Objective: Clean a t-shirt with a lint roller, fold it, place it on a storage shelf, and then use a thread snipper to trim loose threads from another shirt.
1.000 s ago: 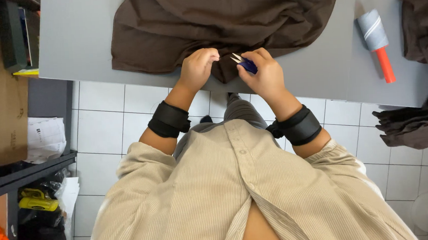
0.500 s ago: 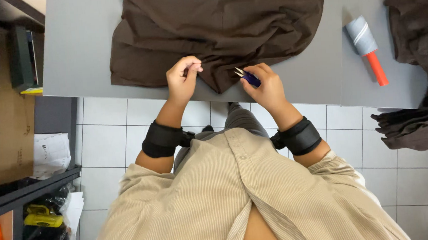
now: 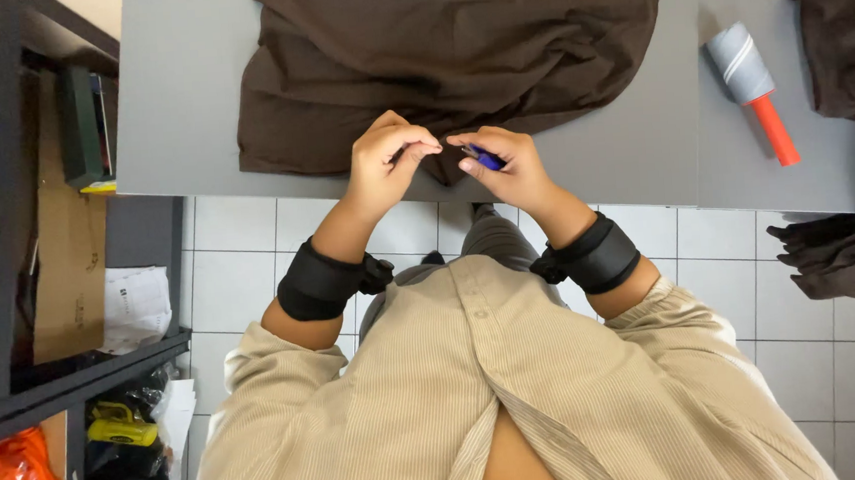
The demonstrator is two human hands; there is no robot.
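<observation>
A dark brown garment (image 3: 455,53) lies spread on the grey table (image 3: 177,97), its lower edge at the table's front. My left hand (image 3: 389,160) pinches that lower edge between thumb and fingers. My right hand (image 3: 504,162) is right beside it, closed on a small blue-handled tool (image 3: 483,156) whose metal tip points toward my left fingers. Both hands hover at the table's near edge. Black bands wrap both wrists.
A lint roller (image 3: 753,87) with a red handle lies at the table's right. More dark fabric (image 3: 842,141) hangs at the far right. A metal shelf (image 3: 37,247) with cardboard and bags stands on the left. White floor tiles show below.
My hands have drawn closer together, and my left hand now pinches the fabric edge beside the tool tip. The view has shifted slightly toward the table.
</observation>
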